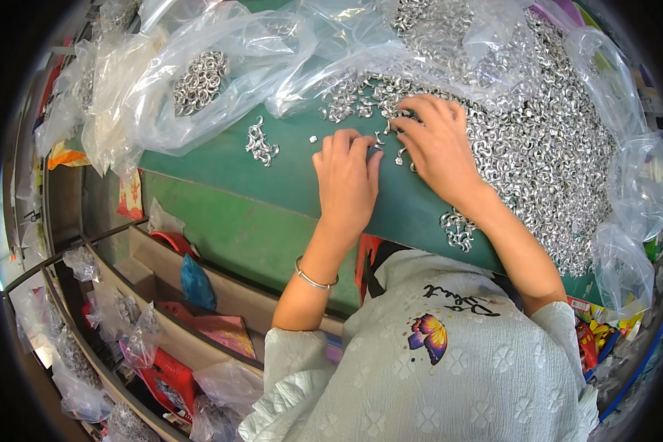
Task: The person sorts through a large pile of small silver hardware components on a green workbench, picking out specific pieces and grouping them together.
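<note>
Low over a green work surface [287,173], my left hand [346,177] points away from me with its fingers bent together. Thumb and forefinger pinch a small silver metal piece [378,146], mostly hidden. To its right, my right hand [438,144] reaches the near edge of a large pile of small curved silver metal pieces [538,147]. Its fingers are curved and apart, the tips among loose pieces. A few single pieces [399,158] lie between the hands. One small bit [313,138] rests left of my left hand.
A small heap of silver pieces [261,144] lies to the left. Silver rings [199,82] sit in a clear plastic bag [151,96] behind it. Another small cluster [458,230] is near the front edge. Clear plastic sheeting surrounds the pile. Lower left are shelves with bagged parts and red containers [173,376].
</note>
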Available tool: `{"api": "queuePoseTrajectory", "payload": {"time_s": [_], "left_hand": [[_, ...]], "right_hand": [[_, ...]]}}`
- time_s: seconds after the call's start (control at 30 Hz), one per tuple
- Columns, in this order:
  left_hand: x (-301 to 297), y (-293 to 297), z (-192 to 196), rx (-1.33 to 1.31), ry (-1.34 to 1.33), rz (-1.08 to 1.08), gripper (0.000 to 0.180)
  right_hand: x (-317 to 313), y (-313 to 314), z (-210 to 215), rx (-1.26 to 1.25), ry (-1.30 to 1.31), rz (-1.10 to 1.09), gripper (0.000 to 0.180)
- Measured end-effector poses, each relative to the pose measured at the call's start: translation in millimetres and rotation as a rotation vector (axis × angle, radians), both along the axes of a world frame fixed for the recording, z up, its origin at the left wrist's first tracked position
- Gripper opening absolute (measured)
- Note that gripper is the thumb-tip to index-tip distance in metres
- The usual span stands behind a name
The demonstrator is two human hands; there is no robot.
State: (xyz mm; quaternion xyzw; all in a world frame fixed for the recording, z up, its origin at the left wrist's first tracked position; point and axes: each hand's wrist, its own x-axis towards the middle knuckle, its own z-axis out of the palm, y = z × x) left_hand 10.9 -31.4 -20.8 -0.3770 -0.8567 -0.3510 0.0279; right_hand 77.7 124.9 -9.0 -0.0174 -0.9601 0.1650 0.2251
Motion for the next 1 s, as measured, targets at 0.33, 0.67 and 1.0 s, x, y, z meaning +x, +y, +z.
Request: {"api": "queuePoseTrajectory", "payload": {"time_s": [0.33,0.67,1.0], "left_hand": [[14,-22,18,-0.142,-0.078,-0.107,0.025],[7,-36,-11,-0.091,0.101,0.130,0.015],[25,-2,2,0.018,0.067,0.037,0.023]], "right_hand": [[-13,-9,1,0.062,-0.027,0.057,0.014],[48,-8,9,0.022,-0.363,0.405,0.011],[44,12,21,-0.149,-0.248,0.151,0.021]]}}
